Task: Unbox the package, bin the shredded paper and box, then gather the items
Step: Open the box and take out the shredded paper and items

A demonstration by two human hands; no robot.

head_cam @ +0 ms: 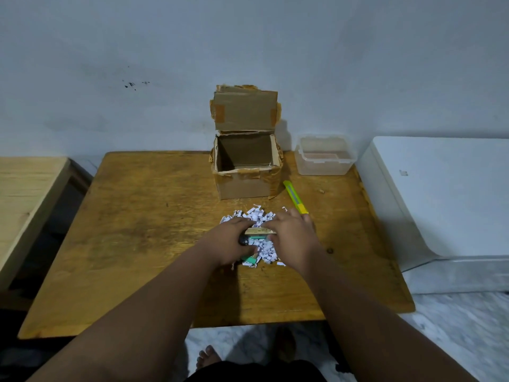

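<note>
box [249,172]: brown cardboard, open, upright, emptied | shredded paper [259,216]: white heap before it; items half-buried

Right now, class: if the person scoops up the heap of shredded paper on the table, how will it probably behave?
The shredded paper is many small loose white scraps, so it will likely scatter and slip between fingers rather than lift as one. It looks very light. Small items lie mixed into it under both hands, the left hand and right hand, so some may come up too.
</note>
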